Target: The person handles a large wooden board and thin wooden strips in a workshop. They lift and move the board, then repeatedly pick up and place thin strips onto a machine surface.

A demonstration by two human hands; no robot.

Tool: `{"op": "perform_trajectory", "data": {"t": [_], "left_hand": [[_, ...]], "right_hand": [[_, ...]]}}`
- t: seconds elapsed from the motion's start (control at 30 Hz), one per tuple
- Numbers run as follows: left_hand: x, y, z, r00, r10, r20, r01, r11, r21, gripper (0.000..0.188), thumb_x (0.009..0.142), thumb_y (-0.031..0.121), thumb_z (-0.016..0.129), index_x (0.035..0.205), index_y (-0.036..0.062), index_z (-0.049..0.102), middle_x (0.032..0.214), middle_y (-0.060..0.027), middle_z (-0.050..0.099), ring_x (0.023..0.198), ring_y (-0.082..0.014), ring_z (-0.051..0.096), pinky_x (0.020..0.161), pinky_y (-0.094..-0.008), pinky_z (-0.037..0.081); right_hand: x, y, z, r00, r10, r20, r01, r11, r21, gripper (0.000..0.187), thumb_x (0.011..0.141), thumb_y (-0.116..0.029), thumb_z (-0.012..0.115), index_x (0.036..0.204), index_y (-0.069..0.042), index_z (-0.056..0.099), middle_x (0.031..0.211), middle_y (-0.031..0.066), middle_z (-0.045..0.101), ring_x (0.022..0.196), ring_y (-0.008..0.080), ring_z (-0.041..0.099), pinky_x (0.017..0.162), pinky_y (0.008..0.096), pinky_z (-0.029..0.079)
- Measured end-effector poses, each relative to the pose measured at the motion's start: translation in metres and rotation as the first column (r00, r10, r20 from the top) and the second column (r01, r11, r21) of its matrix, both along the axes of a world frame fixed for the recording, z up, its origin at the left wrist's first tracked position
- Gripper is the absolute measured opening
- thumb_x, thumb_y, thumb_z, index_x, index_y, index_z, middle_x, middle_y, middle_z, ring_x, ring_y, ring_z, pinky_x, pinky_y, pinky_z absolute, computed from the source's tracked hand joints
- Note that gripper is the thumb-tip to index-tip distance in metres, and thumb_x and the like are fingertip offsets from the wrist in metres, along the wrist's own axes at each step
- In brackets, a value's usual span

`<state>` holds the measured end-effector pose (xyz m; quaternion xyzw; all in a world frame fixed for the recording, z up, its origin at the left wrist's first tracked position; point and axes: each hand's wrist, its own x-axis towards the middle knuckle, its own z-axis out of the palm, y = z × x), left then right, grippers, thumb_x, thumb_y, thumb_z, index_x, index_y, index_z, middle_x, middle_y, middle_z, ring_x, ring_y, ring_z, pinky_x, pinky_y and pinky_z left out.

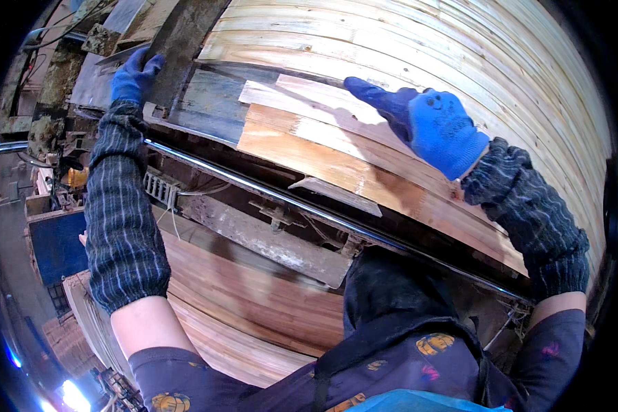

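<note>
My right hand (446, 130), in a blue work glove, lies over pale wooden strips near the middle right. Its fingers stretch out to the left, and nothing shows in its grasp. Under and beside it are a pale strip (309, 99) and an orange-brown strip (302, 144), their left ends staggered on a dark metal bed (209, 103). At the upper left my left hand (132, 79), gloved in blue too, rests beside a dark metal crossbar (178, 51). Thumb and fingers there are apart, though the fingertips' contact is partly hidden.
Rows of long pale strips (405, 34) fill the far side. A shiny metal rail (268, 196) runs along the near edge, with a loose wood piece (336, 194) by it. Nearer lies a stack of reddish wood panels (247, 288). A blue box (56, 244) stands at left.
</note>
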<state>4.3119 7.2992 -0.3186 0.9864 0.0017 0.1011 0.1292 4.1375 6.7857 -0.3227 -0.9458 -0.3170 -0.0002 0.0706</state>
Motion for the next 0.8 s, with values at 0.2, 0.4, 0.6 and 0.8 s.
{"op": "perform_trajectory", "data": {"t": [0.2,0.4,0.6,0.8], "left_hand": [[-0.005,-0.01,-0.001,0.993,0.034,0.11,-0.046,0.993,0.108,0.05,0.092,0.043,0.066,0.125,0.0066,0.063,0.115,-0.0126,0.07,0.104,-0.0226,0.066,0.091,-0.0326,0.049],[-0.004,-0.011,0.001,0.997,0.029,0.074,-0.033,0.998,0.048,0.052,0.09,0.045,0.067,0.126,0.0079,0.063,0.117,-0.012,0.069,0.104,-0.0219,0.066,0.091,-0.0325,0.049],[0.001,-0.007,0.0,0.999,0.024,0.029,-0.025,0.999,0.029,0.06,0.087,0.051,0.066,0.132,0.012,0.06,0.122,-0.014,0.068,0.113,-0.0281,0.065,0.097,-0.0362,0.049],[0.008,0.0,-0.004,0.999,0.031,0.028,-0.032,0.999,0.023,0.059,0.087,0.051,0.067,0.131,0.0125,0.061,0.123,-0.0136,0.067,0.113,-0.0271,0.064,0.098,-0.0354,0.048]], "right_hand": [[0.01,0.044,-0.003,0.986,-0.067,-0.154,0.088,0.987,0.131,0.048,0.096,-0.018,0.055,0.144,-0.022,0.048,0.076,0.0173,0.063,0.062,0.0268,0.063,0.057,0.0383,0.052],[-0.012,0.046,0.007,0.9,-0.001,-0.436,0.087,0.98,0.177,0.052,0.097,-0.022,0.05,0.148,-0.016,0.04,0.081,0.0224,0.067,0.071,0.0354,0.067,0.065,0.0471,0.053],[-0.028,0.067,0.003,0.919,0.044,-0.391,0.07,0.959,0.273,0.063,0.09,-0.017,0.054,0.15,-0.017,0.037,0.08,0.0192,0.066,0.07,0.0333,0.066,0.067,0.0454,0.052],[-0.041,0.075,-0.012,0.924,-0.017,-0.381,0.168,0.915,0.367,0.052,0.089,-0.024,0.055,0.14,-0.015,0.05,0.086,0.0221,0.069,0.077,0.0383,0.068,0.069,0.0485,0.054]]}}
